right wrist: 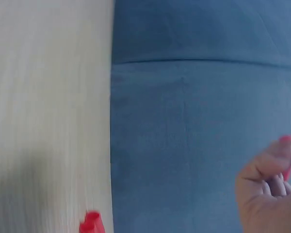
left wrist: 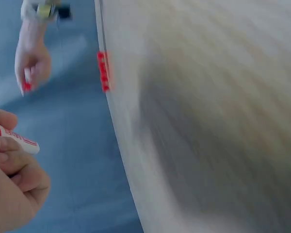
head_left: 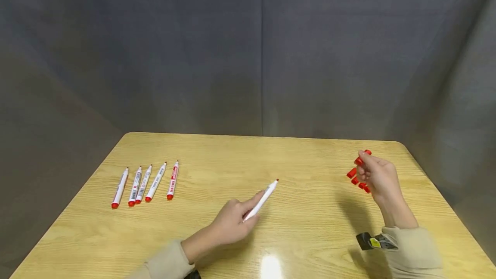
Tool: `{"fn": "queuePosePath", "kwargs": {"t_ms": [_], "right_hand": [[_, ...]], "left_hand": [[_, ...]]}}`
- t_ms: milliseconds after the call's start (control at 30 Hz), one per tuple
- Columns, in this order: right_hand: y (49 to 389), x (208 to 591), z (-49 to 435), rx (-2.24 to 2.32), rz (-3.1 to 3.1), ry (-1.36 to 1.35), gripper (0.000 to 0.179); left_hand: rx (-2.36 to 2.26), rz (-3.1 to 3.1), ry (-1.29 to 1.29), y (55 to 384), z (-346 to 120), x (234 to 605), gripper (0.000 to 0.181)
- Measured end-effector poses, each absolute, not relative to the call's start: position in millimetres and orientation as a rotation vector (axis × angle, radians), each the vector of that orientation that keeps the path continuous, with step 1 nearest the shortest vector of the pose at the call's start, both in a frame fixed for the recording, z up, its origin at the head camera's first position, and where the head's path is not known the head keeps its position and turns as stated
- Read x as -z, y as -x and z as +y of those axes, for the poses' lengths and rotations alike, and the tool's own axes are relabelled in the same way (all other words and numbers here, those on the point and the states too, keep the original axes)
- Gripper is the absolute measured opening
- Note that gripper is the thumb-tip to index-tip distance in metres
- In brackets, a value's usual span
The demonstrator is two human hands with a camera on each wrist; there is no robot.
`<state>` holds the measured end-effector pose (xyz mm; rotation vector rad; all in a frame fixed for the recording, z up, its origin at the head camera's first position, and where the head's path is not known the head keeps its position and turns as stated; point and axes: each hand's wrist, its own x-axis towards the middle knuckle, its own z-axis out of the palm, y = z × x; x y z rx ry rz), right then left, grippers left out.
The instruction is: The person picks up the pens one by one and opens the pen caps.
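Note:
My left hand (head_left: 234,223) grips a white marker (head_left: 263,199), its bare tip pointing up and away over the middle of the table. In the left wrist view, red shows at the end of this marker (left wrist: 24,141) between the fingers. Off to the right, my right hand (head_left: 381,180) pinches a red marker cap (head_left: 358,161), held above the table. A finger crosses that cap, so red shows on both sides of it. Several loose red caps (head_left: 351,173) lie in a slanted row on the table beside and below the right hand, partly hidden by it.
Several uncapped white markers (head_left: 156,182) with red ends lie side by side on the left of the wooden table (head_left: 302,236), tips facing away. A grey curtain (head_left: 193,55) hangs behind the table's far edge and along both sides.

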<state>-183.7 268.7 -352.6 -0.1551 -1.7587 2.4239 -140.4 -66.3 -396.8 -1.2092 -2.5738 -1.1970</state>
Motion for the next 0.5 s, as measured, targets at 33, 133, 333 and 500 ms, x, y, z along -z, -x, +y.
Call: {"fn": "queuePosePath", "kwargs": {"t_ms": [33, 133, 333, 500], "right_hand": [[180.3, 353.2, 273.7, -2.403, -1.858, 0.115, 0.03], [172.7, 354.7, 278.7, -2.319, -2.053, 0.026, 0.023], [173.8, 370.0, 295.4, -2.14, -2.229, -0.025, 0.018], [157.7, 352.1, 290.8, -1.999, -2.381, -0.047, 0.016]], "left_hand": [[1.196, -2.588, 1.155, 141.7, -72.6, 397.4, 0.053], [1.185, -2.61, 1.076, 146.2, -87.0, 396.4, 0.053], [1.113, -2.576, 1.011, 150.2, -109.9, 396.5, 0.052], [1.088, -2.518, 0.906, 152.1, -138.6, 396.2, 0.049]]}}
